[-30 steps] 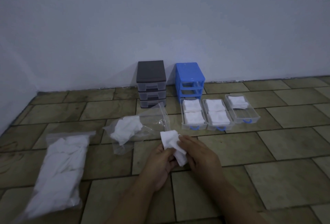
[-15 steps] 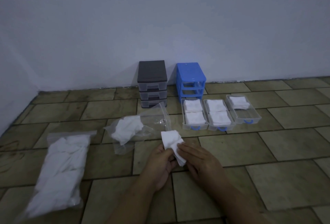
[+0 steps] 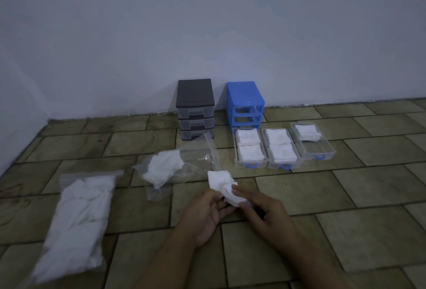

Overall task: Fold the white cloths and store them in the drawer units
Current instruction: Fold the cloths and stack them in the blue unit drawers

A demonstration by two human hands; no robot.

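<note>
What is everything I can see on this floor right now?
Drawer unit: one, dark grey, at the wall, drawers in.
Drawer frame: one, blue, beside it, drawers out.
Drawers: three, clear, on the floor before the frame.
Folded cloths: five, white, inside the drawers.
Full bag: one, clear, left.
Open bag: one, clear, centre.
Cloth: one, white, held.
Left hand, right hand: both pinching the cloth.

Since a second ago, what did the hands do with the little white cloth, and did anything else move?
Both hands kept hold of the cloth. The right hand slid back off its top toward its near edge, so more white shows now; the left hand barely shifted. The three drawers on the floor, the two bags and the drawer units stayed put.
</note>
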